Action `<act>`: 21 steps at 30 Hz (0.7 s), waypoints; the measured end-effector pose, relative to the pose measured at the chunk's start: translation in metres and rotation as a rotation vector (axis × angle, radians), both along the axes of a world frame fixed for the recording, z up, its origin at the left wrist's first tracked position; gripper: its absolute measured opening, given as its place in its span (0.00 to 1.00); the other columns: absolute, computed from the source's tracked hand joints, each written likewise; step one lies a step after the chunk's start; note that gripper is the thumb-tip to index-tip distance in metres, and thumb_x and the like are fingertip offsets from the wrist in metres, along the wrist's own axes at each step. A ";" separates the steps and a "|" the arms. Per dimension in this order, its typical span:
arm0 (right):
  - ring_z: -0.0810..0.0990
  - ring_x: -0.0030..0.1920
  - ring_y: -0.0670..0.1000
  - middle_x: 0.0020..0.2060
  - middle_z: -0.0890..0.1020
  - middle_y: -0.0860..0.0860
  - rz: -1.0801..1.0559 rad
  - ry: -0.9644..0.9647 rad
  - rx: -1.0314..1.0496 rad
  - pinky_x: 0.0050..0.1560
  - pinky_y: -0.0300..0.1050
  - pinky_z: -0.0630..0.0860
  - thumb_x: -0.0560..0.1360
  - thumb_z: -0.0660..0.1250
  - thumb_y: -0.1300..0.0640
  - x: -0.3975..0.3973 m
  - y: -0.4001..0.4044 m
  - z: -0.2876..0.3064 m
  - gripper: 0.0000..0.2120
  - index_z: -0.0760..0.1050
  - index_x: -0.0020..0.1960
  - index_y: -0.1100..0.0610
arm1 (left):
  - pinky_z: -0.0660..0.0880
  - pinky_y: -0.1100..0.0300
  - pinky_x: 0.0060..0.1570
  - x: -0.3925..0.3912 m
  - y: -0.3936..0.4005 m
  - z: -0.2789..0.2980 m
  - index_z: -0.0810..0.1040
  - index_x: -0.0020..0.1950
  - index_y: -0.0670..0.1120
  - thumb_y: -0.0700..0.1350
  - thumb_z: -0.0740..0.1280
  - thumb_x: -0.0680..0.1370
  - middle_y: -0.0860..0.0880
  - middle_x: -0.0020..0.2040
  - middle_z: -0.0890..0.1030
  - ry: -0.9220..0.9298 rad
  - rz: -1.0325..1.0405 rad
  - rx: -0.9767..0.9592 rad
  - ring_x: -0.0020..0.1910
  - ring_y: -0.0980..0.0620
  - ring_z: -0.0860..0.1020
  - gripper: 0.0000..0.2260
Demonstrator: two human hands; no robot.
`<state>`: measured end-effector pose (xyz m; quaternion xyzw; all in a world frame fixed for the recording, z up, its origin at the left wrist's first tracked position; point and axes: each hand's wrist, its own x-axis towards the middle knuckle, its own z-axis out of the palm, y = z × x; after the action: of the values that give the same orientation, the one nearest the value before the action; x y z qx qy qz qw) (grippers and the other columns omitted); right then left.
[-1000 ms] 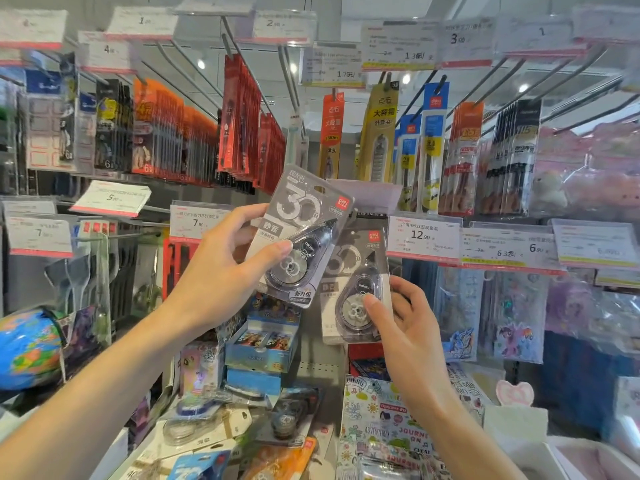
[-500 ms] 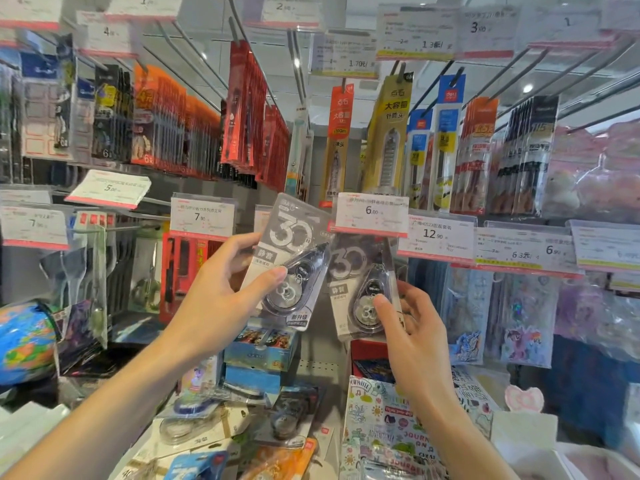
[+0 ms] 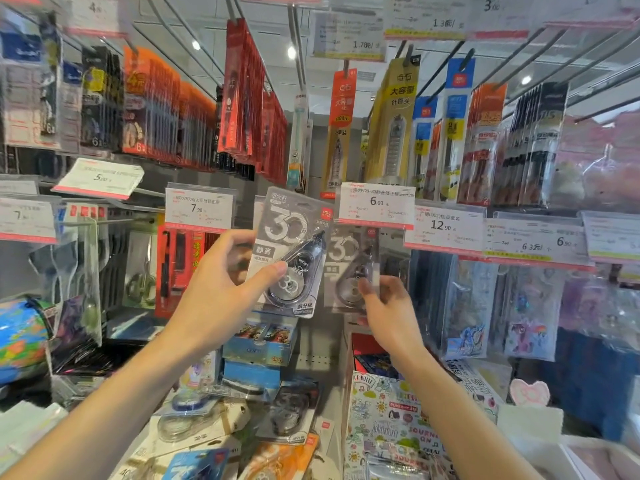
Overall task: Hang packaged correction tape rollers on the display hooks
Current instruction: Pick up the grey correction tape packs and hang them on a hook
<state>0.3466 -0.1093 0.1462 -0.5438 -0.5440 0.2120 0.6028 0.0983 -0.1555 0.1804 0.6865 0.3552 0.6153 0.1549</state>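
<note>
The left hand (image 3: pixel 221 289) pinches a grey packaged correction tape roller (image 3: pixel 291 252), thumb on its clear front and fingers curled behind, holding it upright before the rack. Just right of it, a second packaged roller (image 3: pixel 349 268) hangs under the 6.00 price tag (image 3: pixel 376 206). The right hand (image 3: pixel 389 310) touches that pack's lower edge with blurred fingertips; whether it grips cannot be told.
</note>
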 end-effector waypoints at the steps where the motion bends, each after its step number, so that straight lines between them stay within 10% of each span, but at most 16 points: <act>1: 0.86 0.42 0.52 0.46 0.83 0.51 0.009 0.017 -0.026 0.49 0.58 0.86 0.82 0.66 0.45 -0.003 0.006 0.000 0.16 0.73 0.64 0.54 | 0.74 0.71 0.46 -0.001 0.000 0.000 0.74 0.61 0.59 0.53 0.75 0.75 0.69 0.54 0.83 0.000 0.002 -0.001 0.53 0.69 0.81 0.17; 8: 0.88 0.50 0.54 0.60 0.77 0.51 0.168 0.189 -0.212 0.34 0.39 0.84 0.81 0.66 0.42 -0.006 0.027 0.014 0.33 0.61 0.80 0.56 | 0.74 0.68 0.49 -0.008 -0.001 0.001 0.75 0.61 0.60 0.56 0.75 0.74 0.69 0.54 0.83 -0.018 -0.011 -0.017 0.54 0.69 0.80 0.18; 14: 0.90 0.42 0.53 0.47 0.88 0.53 0.153 0.226 -0.280 0.53 0.54 0.86 0.82 0.69 0.49 0.022 0.016 -0.002 0.13 0.76 0.61 0.56 | 0.79 0.67 0.42 -0.007 -0.003 -0.009 0.75 0.61 0.60 0.57 0.75 0.72 0.67 0.53 0.84 -0.031 -0.061 -0.041 0.51 0.65 0.83 0.20; 21: 0.89 0.41 0.51 0.45 0.89 0.54 0.199 0.093 -0.104 0.44 0.42 0.86 0.82 0.70 0.56 0.038 -0.032 -0.008 0.06 0.83 0.56 0.54 | 0.77 0.73 0.46 0.017 0.003 -0.030 0.76 0.61 0.59 0.54 0.76 0.74 0.62 0.52 0.87 -0.055 -0.173 -0.098 0.47 0.60 0.86 0.17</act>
<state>0.3845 -0.1408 0.1382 -0.5072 -0.5549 0.3237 0.5745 0.1153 -0.1523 0.1499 0.6891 0.3196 0.6002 0.2505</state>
